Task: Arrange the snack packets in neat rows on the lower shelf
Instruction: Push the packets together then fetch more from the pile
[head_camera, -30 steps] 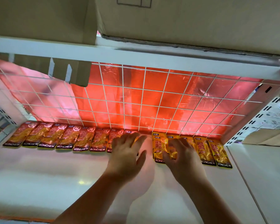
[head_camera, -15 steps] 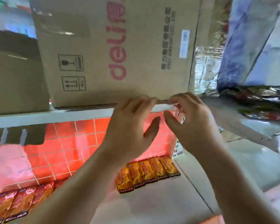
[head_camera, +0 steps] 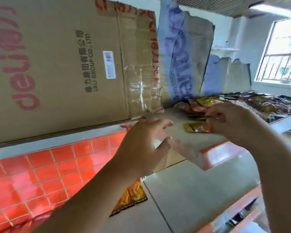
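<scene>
Pinched at one end by right hand: loose snack packet on upper shelf, near pile; left hand empty, fingers spread; probably light, floppy, slick foil; best gripped at sealed edge.

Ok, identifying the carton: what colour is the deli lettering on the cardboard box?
Red, on the cardboard box, head view.

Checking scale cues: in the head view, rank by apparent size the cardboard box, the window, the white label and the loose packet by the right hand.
1. Cardboard box.
2. Window, though farther off.
3. White label and loose packet look about alike; the packet is partly hidden, so unranked.
</scene>
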A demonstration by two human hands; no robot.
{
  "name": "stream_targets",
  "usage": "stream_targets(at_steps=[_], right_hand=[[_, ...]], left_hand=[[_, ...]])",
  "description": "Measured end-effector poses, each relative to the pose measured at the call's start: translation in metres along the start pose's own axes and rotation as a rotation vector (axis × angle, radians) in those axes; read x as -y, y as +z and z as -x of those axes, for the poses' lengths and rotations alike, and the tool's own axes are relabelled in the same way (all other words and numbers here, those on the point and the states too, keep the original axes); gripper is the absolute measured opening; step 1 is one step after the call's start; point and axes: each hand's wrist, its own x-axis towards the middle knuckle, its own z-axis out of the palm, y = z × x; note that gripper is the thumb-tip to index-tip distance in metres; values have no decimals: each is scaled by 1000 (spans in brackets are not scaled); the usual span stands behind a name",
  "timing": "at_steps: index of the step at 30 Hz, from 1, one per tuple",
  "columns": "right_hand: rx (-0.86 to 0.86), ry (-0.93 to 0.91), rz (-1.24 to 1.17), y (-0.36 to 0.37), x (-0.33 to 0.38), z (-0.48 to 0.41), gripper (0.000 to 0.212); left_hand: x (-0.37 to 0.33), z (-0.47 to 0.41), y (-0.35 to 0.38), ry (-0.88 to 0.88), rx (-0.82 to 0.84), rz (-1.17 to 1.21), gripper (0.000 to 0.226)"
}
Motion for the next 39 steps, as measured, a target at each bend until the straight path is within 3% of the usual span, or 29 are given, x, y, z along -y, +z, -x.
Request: stream_targets(at_steps=[4,7,10,13,17,21,28,34,36,39], right_hand=[[181,-87,113,2,-44,-15,16],[169,-244,183,3,-55,-25,15],[201,-388,256,2,-51,-35,14],[205,-472,204,-3,-48,-48,16],[41,-360,-22,-15,-62,-81,12],[232,-333,334,-3,-61,-117,22],[336,-368,474,18,-58,-126,14],[365,-385,533,2,-44,-113,15],[289,-407,445,-6,-41,-104,13],[33,-432,-53,-20,-42,-96,10]], left_hand=[[-17,-47,49,-72,31,39,44],[-27,-80,79,-95,111,32,45],[-26,-101,94,-127,234,-12,30],[-18,-107,96,-220,156,15,13],[-15,-100,93,-338,-14,-22,12],[-14,-95,79,-433,-119,19,13],[-3,-86,57,-602,-158,32,13],[-4,-73,54,-637,-63,-207,22],[-7,-72,55,-631,-55,-210,22],[-12,-73,55,-634,-6,-195,28]])
